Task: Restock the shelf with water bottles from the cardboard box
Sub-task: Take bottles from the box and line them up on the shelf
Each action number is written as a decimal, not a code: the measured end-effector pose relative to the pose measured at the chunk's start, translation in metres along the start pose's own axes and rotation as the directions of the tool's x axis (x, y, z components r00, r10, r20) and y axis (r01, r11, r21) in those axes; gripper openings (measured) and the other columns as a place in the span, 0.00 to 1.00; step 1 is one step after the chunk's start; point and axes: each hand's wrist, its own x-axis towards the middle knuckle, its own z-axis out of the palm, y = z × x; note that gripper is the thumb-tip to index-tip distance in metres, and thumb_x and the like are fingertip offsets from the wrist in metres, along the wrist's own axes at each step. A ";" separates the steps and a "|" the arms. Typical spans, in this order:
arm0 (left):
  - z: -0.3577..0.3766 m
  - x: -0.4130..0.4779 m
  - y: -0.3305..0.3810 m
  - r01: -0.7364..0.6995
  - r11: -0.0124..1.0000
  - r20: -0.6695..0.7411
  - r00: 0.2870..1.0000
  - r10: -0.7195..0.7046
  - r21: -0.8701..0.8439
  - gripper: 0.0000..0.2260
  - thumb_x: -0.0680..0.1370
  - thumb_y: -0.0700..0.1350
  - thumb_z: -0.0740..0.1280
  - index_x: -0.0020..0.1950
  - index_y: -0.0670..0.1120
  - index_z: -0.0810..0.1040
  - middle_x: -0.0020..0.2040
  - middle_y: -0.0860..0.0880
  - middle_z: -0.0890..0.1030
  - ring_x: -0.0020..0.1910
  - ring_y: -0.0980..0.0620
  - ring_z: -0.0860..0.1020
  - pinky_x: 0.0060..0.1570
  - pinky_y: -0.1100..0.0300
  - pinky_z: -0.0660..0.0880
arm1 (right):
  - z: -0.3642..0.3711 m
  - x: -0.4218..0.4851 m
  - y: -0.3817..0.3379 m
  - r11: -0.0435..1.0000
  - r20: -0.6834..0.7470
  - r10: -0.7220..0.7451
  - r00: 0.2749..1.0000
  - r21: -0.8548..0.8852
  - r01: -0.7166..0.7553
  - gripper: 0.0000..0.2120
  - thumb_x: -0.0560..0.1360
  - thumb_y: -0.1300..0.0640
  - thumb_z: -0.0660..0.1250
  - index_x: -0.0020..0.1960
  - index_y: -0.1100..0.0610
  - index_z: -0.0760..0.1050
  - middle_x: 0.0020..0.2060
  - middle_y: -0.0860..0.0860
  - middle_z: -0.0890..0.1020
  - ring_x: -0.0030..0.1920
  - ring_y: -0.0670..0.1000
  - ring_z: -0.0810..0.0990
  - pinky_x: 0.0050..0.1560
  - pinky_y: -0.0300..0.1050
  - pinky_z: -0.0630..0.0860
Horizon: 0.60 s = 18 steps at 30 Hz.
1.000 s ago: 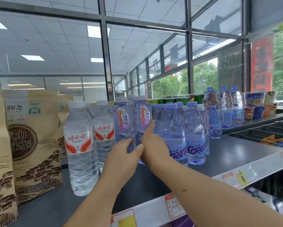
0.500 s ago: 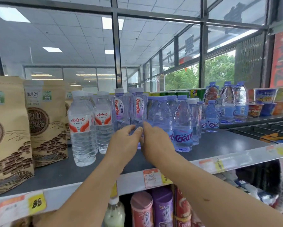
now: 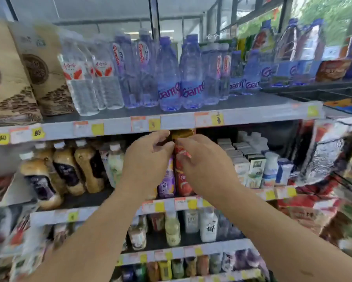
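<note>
as bottles (image 3: 169, 78) stand, left hand (image 3: 144, 159), right hand (image 3: 207, 165)

I see big brown paper bags (image 3: 10, 78). Yellow price tags (image 3: 37, 133) sit just below the bags. Under the bags stand brown drink bottles (image 3: 67, 169). Lower and far right of the bags are little cartons (image 3: 252, 169).

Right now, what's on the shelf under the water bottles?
Brown drink bottles at left, cartons at right, a purple container and a red container mid-shelf. The left hand and right hand cover much of those two and anything behind them.
</note>
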 end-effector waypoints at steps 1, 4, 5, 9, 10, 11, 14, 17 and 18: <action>0.010 -0.015 -0.007 0.036 0.999 0.026 0.999 -0.036 -0.015 0.15 0.78 0.44 0.70 0.65 0.48 0.81 0.55 0.56 0.82 0.52 0.59 0.81 0.57 0.57 0.78 | 0.003 -0.015 0.008 1.000 0.036 0.007 0.999 -0.005 -0.007 0.16 0.79 0.53 0.62 0.66 0.50 0.74 0.61 0.50 0.76 0.60 0.55 0.75 0.53 0.51 0.76; 0.037 -0.058 -0.032 0.082 0.997 0.088 0.993 -0.082 0.004 0.14 0.78 0.44 0.70 0.64 0.48 0.81 0.49 0.61 0.81 0.46 0.67 0.79 0.49 0.71 0.75 | 0.017 -0.060 0.033 0.999 0.152 0.045 0.987 -0.032 -0.041 0.14 0.79 0.54 0.62 0.64 0.53 0.75 0.60 0.52 0.76 0.58 0.56 0.76 0.51 0.52 0.77; 0.045 -0.070 -0.040 0.099 0.995 0.112 0.989 -0.099 0.012 0.14 0.79 0.44 0.70 0.65 0.48 0.81 0.50 0.62 0.81 0.45 0.68 0.79 0.47 0.75 0.73 | 0.022 -0.074 0.041 0.997 0.180 0.070 0.981 -0.035 -0.065 0.14 0.79 0.54 0.63 0.64 0.53 0.75 0.61 0.52 0.76 0.59 0.56 0.75 0.52 0.53 0.77; 0.076 -0.115 -0.076 0.237 0.971 0.238 0.942 -0.236 0.026 0.16 0.80 0.48 0.68 0.69 0.52 0.78 0.60 0.56 0.81 0.56 0.57 0.79 0.55 0.60 0.75 | 0.044 -0.127 0.067 0.982 0.295 0.190 0.937 -0.065 -0.178 0.19 0.81 0.53 0.61 0.71 0.50 0.70 0.71 0.51 0.70 0.66 0.54 0.72 0.60 0.52 0.74; 0.084 -0.127 -0.086 0.259 0.965 0.271 0.927 -0.259 0.038 0.17 0.81 0.48 0.67 0.70 0.53 0.77 0.62 0.56 0.80 0.58 0.56 0.78 0.56 0.59 0.75 | 0.051 -0.140 0.073 0.977 0.318 0.211 0.924 -0.079 -0.196 0.19 0.81 0.53 0.61 0.72 0.50 0.69 0.71 0.50 0.70 0.66 0.54 0.72 0.60 0.52 0.75; 0.092 -0.139 -0.097 0.271 0.961 0.296 0.915 -0.272 0.047 0.17 0.81 0.49 0.67 0.70 0.53 0.76 0.64 0.56 0.80 0.58 0.57 0.77 0.55 0.61 0.73 | 0.059 -0.152 0.078 0.974 0.335 0.228 0.914 -0.085 -0.212 0.19 0.81 0.54 0.61 0.71 0.50 0.70 0.70 0.51 0.71 0.65 0.53 0.73 0.60 0.52 0.75; 0.114 -0.180 -0.130 0.334 0.940 0.342 0.877 -0.337 0.069 0.16 0.81 0.49 0.67 0.70 0.53 0.77 0.65 0.56 0.79 0.54 0.61 0.75 0.48 0.70 0.69 | 0.084 -0.192 0.095 0.961 0.370 0.277 0.887 -0.099 -0.258 0.17 0.80 0.55 0.62 0.68 0.54 0.73 0.67 0.53 0.74 0.63 0.55 0.75 0.58 0.53 0.75; 0.132 -0.226 -0.163 0.411 0.907 0.386 0.825 -0.412 0.089 0.15 0.80 0.47 0.68 0.67 0.52 0.79 0.57 0.57 0.81 0.52 0.59 0.78 0.51 0.64 0.71 | 0.112 -0.239 0.115 0.946 0.381 0.321 0.867 -0.094 -0.309 0.16 0.78 0.57 0.65 0.65 0.56 0.77 0.61 0.56 0.78 0.58 0.57 0.77 0.55 0.53 0.76; 0.137 -0.242 -0.174 0.428 0.898 0.404 0.807 -0.430 0.101 0.14 0.80 0.47 0.68 0.67 0.52 0.80 0.54 0.60 0.81 0.52 0.59 0.78 0.51 0.64 0.72 | 0.123 -0.256 0.123 0.941 0.396 0.335 0.855 -0.099 -0.323 0.16 0.78 0.57 0.66 0.65 0.56 0.77 0.60 0.56 0.79 0.57 0.57 0.77 0.55 0.52 0.76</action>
